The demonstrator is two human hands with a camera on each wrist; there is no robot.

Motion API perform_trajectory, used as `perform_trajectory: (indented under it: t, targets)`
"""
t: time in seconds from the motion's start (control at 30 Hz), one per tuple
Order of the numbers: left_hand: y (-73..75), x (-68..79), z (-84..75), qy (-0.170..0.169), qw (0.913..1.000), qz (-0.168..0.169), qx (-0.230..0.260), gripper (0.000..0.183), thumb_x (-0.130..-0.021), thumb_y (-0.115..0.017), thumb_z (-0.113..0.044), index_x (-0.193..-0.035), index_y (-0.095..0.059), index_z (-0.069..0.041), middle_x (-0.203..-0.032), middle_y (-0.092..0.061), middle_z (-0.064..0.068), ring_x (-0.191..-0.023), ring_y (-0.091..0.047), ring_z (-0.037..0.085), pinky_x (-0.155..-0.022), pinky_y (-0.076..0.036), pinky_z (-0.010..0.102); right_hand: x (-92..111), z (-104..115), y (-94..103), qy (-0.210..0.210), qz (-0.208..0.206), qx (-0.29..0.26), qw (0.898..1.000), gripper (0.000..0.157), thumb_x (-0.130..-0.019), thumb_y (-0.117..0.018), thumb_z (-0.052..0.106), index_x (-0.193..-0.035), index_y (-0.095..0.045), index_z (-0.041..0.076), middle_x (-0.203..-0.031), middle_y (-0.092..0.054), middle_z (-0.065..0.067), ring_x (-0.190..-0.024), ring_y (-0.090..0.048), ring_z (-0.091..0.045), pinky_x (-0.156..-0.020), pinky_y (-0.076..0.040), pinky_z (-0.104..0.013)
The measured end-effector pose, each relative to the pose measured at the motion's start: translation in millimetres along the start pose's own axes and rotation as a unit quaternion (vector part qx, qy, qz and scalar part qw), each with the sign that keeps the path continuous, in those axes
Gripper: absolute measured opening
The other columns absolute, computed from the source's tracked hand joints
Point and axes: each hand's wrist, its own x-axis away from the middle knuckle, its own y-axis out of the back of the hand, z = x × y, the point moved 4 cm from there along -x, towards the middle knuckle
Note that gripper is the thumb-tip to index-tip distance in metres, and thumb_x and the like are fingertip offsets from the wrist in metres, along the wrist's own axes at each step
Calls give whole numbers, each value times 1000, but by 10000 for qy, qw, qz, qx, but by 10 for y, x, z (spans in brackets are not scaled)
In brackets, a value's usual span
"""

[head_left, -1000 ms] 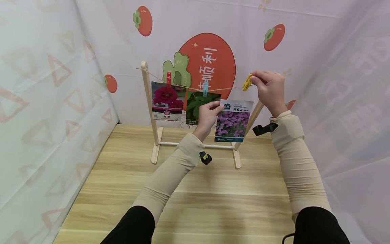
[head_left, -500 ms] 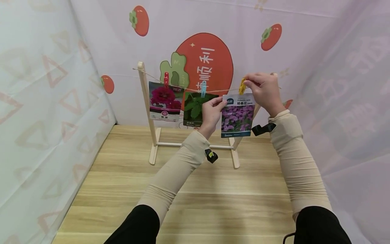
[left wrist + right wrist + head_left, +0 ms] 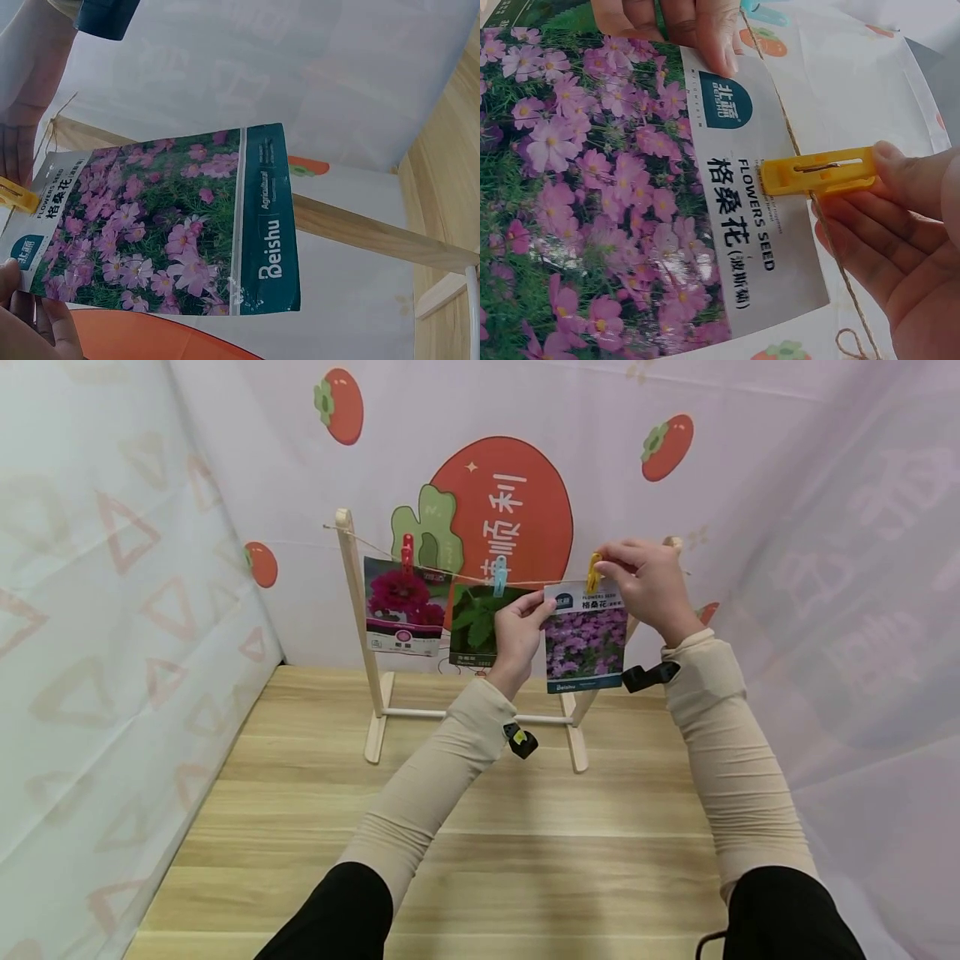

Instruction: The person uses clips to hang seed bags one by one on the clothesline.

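Observation:
A seed packet with pink-purple flowers (image 3: 585,643) hangs upright near the right end of a twine line (image 3: 784,106). Its upper left corner is pinched by my left hand (image 3: 517,635), thumb in front. My right hand (image 3: 651,581) pinches the handle end of a yellow clothespin (image 3: 821,171). In the right wrist view the pin's nose lies over the packet's white top edge, and the twine passes through at the pin. The left wrist view shows the packet's front, with the yellow pin at its top edge.
A magenta-flower packet (image 3: 402,610) hangs from a red clothespin (image 3: 407,554). Beside it a green-leaf packet (image 3: 472,622) hangs from a light blue clothespin (image 3: 500,577), partly behind my left hand. A wooden stand (image 3: 360,618) carries the twine above a wood-grain table (image 3: 465,877).
My left hand has moved the flower packet right and up to the twine. The yellow clothespin, in my right hand, has shifted slightly left, turned more upright, and now overlaps the packet's top edge.

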Motion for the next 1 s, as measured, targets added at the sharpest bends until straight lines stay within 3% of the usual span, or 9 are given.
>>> perform_trajectory:
  t: [0.17,0.27,0.37,0.53,0.63,0.87,1.0]
  targets:
    - [1,-10,8,25,10000,27,-87,26,-92,-68,-17,-115,-71,-6,-110,-71,11,-96,-65,12,-80,-53,22,-4,-37,-29,-172,384,-226,9989,30,-97,-60,15,-122,-66,-1,-116,-68,-20,-104,-62,-30,-90,-53,-28]
    - [-7,-6,14,-24,9999,91,-83,26,-92,-68,-16,-115,-71,-5,-111,-71,11,-100,-66,15,-85,-55,25,6,-51,-33,-253,351,-404,9982,31,-97,-61,16,-123,-66,0,-118,-68,-20,-108,-64,-31,-95,-52,-46]
    - [-8,6,14,-121,9998,127,-65,26,-92,-68,-15,-116,-70,-4,-112,-71,13,-102,-66,18,-88,-55,27,15,-64,-31,-337,233,-532,9977,32,-96,-63,17,-123,-66,0,-117,-69,-20,-107,-65,-31,-96,-52,-43]
    - [12,23,7,-350,9993,95,-93,25,-93,-67,-16,-114,-71,-3,-111,-72,14,-99,-67,17,-85,-55,26,32,-81,-24,-439,61,-626,9971,32,-95,-64,20,-122,-67,3,-116,-70,-17,-104,-66,-27,-93,-53,-28]
    - [32,34,13,-455,9988,76,-148,25,-93,-66,-17,-113,-72,-3,-110,-72,14,-98,-67,15,-85,-55,25,41,-88,-20,-442,-12,-675,9967,31,-94,-65,20,-120,-69,4,-115,-70,-16,-99,-65,-14,-91,-52,-20]
    - [108,67,22,-602,9978,-87,-273,23,-94,-66,-17,-111,-73,-3,-108,-72,14,-92,-66,14,-82,-56,26,35,-82,-27,-300,-84,-784,9964,28,-94,-66,19,-117,-70,4,-113,-71,-17,-90,-57,8,-86,-50,-13]
    - [117,104,10,-694,9966,-149,-424,22,-94,-65,-16,-109,-73,-3,-106,-72,15,-92,-67,18,-80,-57,27,36,-79,-27,-298,-107,-836,9960,28,-94,-66,18,-117,-70,4,-112,-71,-16,-88,-52,14,-87,-52,-20]
